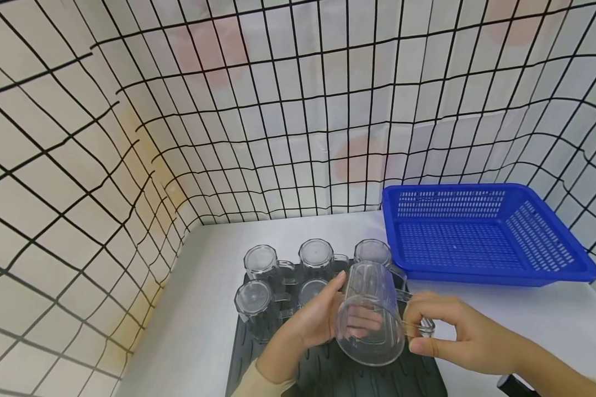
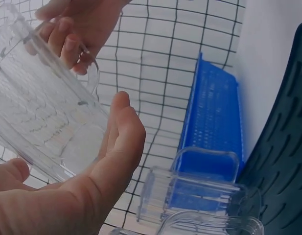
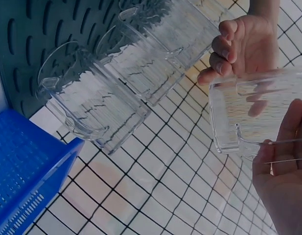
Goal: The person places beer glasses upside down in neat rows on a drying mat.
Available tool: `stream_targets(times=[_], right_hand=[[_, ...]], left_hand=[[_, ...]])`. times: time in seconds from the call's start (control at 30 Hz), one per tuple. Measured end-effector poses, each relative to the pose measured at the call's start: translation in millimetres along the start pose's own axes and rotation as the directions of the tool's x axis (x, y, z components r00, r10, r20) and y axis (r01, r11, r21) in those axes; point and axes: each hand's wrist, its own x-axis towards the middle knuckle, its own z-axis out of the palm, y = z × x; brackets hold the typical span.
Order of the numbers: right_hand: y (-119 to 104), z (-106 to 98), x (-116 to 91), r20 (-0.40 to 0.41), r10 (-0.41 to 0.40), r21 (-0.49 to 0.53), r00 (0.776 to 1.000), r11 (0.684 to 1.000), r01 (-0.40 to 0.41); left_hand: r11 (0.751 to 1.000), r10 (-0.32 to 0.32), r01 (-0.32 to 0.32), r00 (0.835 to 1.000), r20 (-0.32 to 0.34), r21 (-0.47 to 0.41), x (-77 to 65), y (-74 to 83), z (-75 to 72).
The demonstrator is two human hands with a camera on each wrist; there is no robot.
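Note:
A clear glass mug (image 1: 372, 331) is held tilted above the dark ridged mat (image 1: 367, 380), its wide mouth toward the head camera. My right hand (image 1: 457, 333) grips its handle, with the fingers curled through it. My left hand (image 1: 313, 322) cups the mug's side near the base; its fingers lie loosely extended behind the glass and its thumb points up. In the left wrist view the mug (image 2: 48, 98) rests near the left palm (image 2: 87, 191). Several similar mugs stand in two rows on the mat, such as one glass mug (image 1: 254, 300) at front left; another is partly hidden by my left hand.
A blue perforated plastic basket (image 1: 487, 273) stands on the white table (image 1: 198, 286) to the right of the mugs. Black wire grid panels (image 1: 303, 116) enclose the back and sides. A black object (image 1: 516, 386) lies at the lower right, partly under my right forearm.

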Motion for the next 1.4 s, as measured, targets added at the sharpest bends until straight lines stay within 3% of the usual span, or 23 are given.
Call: stream_targets(times=[0.17, 0.4, 0.6, 0.83, 1.2, 1.4], right_hand=[[-6, 4, 2, 0.062, -0.043, -0.157, 0.997, 0.986, 0.052], [-14, 9, 5, 0.103, -0.119, -0.318, 0.988, 0.937, 0.146], [-18, 13, 6, 0.132, -0.120, -0.378, 0.984, 0.912, 0.162], [-17, 14, 9, 0.233, -0.242, -0.410, 0.942, 0.854, 0.320], [-17, 18, 7, 0.251, -0.249, -0.490, 0.935, 0.801, 0.345], [-25, 14, 1, 0.193, -0.087, -0.482, 0.977, 0.859, 0.172]], left_hand=[[1.000, -0.016, 0.016, 0.999, -0.033, -0.012, 0.9, 5.2, 1.9], [0.999, -0.042, 0.042, 0.999, -0.028, 0.000, 1.6, 13.0, 4.5], [0.998, -0.038, 0.039, 0.999, -0.012, 0.041, 3.9, 15.0, 4.9], [0.996, -0.020, 0.025, 0.998, -0.059, 0.086, 4.9, 12.6, 6.7], [0.990, 0.038, -0.022, 0.994, -0.107, 0.142, 7.0, 10.5, 8.1], [0.980, 0.107, -0.088, 0.989, -0.098, 0.180, 5.0, 8.7, 5.6]])
